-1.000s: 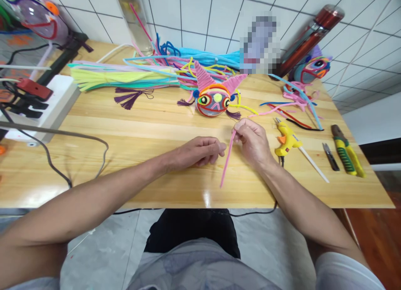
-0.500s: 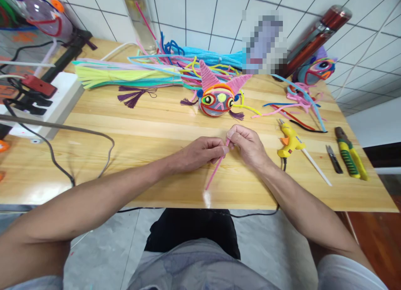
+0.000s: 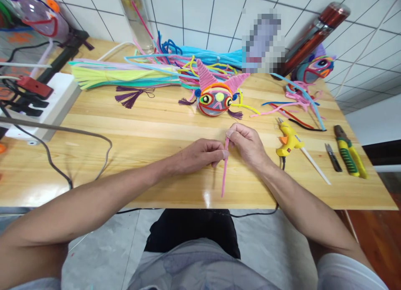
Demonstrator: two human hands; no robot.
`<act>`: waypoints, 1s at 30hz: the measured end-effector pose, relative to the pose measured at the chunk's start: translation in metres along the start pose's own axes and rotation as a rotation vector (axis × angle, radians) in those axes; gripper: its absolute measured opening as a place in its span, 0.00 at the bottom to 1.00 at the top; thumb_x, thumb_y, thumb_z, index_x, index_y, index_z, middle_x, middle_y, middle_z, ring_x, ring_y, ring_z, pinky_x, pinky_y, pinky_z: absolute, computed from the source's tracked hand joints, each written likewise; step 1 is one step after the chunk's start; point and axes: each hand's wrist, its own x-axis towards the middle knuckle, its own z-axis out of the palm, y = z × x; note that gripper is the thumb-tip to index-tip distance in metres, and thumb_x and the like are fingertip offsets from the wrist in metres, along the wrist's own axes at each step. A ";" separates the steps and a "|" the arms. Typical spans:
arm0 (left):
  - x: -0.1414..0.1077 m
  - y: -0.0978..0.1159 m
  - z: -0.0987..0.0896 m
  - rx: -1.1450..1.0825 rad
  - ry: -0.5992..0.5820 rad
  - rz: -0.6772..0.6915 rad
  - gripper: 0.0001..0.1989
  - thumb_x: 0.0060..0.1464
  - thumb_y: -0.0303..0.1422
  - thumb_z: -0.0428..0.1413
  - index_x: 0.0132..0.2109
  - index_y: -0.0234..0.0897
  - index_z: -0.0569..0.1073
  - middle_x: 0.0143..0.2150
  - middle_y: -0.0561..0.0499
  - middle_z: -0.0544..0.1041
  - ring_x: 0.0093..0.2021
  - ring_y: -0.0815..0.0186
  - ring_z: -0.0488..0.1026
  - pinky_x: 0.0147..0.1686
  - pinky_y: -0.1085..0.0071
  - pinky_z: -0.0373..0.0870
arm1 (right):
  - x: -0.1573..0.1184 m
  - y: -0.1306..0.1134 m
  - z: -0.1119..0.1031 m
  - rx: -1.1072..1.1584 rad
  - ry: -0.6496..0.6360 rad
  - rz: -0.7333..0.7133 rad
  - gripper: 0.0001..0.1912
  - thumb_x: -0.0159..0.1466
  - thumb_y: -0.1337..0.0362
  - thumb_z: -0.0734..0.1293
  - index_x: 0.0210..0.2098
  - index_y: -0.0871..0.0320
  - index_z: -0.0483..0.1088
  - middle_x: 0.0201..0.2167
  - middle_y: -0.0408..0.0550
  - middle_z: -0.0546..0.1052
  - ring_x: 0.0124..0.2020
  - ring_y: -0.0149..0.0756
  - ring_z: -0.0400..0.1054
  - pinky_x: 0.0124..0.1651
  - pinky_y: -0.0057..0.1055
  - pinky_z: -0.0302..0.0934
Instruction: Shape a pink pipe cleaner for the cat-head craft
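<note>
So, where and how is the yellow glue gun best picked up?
Probably by its handle, from above on the near side, with the right hand once free: the yellow glue gun lies on its side, handle nearer the wearer, nozzle pointing away.

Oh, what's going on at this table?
A person is handling a short pink fuzzy stem: the right hand pinches its upper end, and the left hand has its fingertips on it just below. Its lower end hangs free. Beyond the hands sits a pink-eared figure; a yellow glue gun and pliers lie to the right.
</note>
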 end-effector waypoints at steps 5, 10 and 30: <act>-0.003 0.003 0.000 -0.002 -0.009 -0.026 0.18 0.62 0.45 0.60 0.32 0.36 0.70 0.26 0.57 0.65 0.26 0.73 0.56 0.27 0.72 0.53 | 0.001 -0.001 0.000 0.015 0.043 -0.004 0.17 0.63 0.53 0.74 0.24 0.54 0.71 0.21 0.38 0.68 0.25 0.31 0.58 0.31 0.31 0.53; -0.003 0.003 0.000 0.018 -0.030 -0.020 0.15 0.62 0.42 0.60 0.32 0.37 0.71 0.27 0.57 0.66 0.26 0.72 0.57 0.28 0.72 0.54 | 0.000 0.000 0.001 0.021 0.014 0.012 0.18 0.63 0.53 0.74 0.23 0.54 0.70 0.20 0.37 0.67 0.24 0.30 0.56 0.31 0.31 0.52; -0.005 0.000 0.006 0.065 -0.029 0.037 0.16 0.61 0.43 0.61 0.32 0.36 0.72 0.25 0.59 0.65 0.26 0.73 0.57 0.29 0.73 0.56 | 0.008 0.008 -0.009 0.066 0.144 -0.029 0.16 0.63 0.58 0.72 0.23 0.54 0.68 0.20 0.37 0.67 0.23 0.29 0.56 0.31 0.30 0.52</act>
